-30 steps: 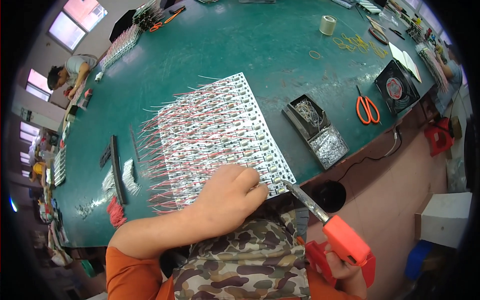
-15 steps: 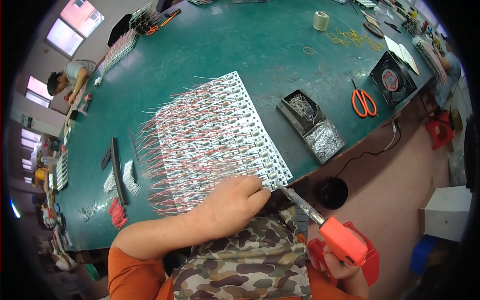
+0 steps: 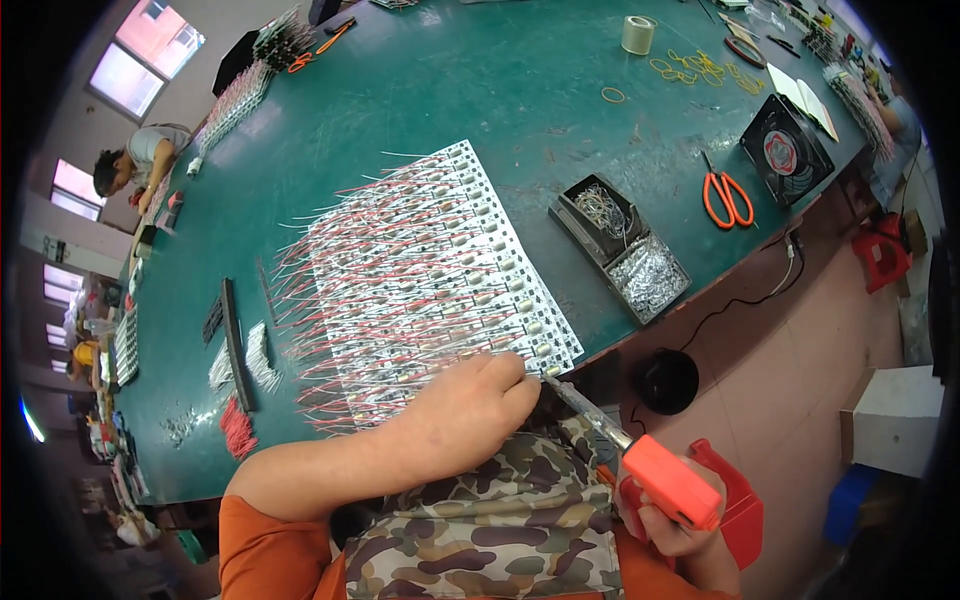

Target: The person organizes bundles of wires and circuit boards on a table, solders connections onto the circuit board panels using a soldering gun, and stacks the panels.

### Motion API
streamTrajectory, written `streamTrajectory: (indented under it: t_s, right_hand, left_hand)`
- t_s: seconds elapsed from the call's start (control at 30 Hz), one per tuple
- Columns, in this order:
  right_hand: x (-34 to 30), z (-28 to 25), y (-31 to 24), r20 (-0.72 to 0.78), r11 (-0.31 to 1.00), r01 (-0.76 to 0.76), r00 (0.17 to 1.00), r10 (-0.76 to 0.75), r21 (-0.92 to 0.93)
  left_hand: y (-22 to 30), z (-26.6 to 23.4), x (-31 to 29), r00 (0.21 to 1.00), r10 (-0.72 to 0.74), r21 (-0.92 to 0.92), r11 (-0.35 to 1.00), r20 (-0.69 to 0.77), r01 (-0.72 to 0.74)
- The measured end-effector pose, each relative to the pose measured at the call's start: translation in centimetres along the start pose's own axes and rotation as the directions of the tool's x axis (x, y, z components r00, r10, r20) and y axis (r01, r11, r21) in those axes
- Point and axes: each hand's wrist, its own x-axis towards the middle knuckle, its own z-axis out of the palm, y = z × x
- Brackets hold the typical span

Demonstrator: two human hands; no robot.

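A wide panel of white circuit boards (image 3: 525, 290) lies on the green table, with rows of small parts and many red and white wires (image 3: 300, 262) trailing off its left side. My left hand (image 3: 478, 405) rests over the panel's near right corner. Its fingers are curled, and what they pinch is hidden beneath the hand. My right hand (image 3: 672, 530) grips a red soldering gun (image 3: 668, 482) by its handle. The gun's metal tip points up and left, at the panel's near edge just beside my left fingers.
Right of the panel stands a dark two-part box (image 3: 600, 243) of small metal parts. Beyond it are orange-handled scissors (image 3: 727, 198) and a black fan (image 3: 788, 152). A black bar (image 3: 237, 345) and wire bundles (image 3: 238, 428) lie left. A person (image 3: 150, 160) works at the far left.
The soldering gun and my right hand have shifted slightly left, bringing the tip closer to my left fingers. My left hand stays nearly in place.
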Motion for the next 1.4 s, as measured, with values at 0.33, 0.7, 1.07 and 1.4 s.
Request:
streamTrajectory:
  t_s: [0.33,0.7,1.07,1.4]
  right_hand:
    - [0.1,0.2,-0.3,-0.011,1.0,-0.026,1.0,0.026,0.009]
    - [-0.3,1.2,-0.4,-0.08,0.967,-0.017,0.997,-0.004,-0.256]
    - [-0.6,0.4,0.0,-0.103,0.99,-0.005,0.995,-0.01,-0.138]
    - [-0.7,1.1,1.0,-0.045,0.999,0.04,0.998,-0.041,-0.024]
  left_hand:
    - [0.1,-0.1,0.2,1.0,-0.01,-0.001,1.0,0.021,0.01]
    - [0.3,-0.2,0.2,0.993,-0.066,0.031,0.998,0.095,0.063]
    - [0.3,-0.1,0.3,0.999,-0.013,0.027,1.0,0.036,0.012]
    - [0.6,-0.2,0.4,0.998,-0.014,0.073,0.997,0.056,0.01]
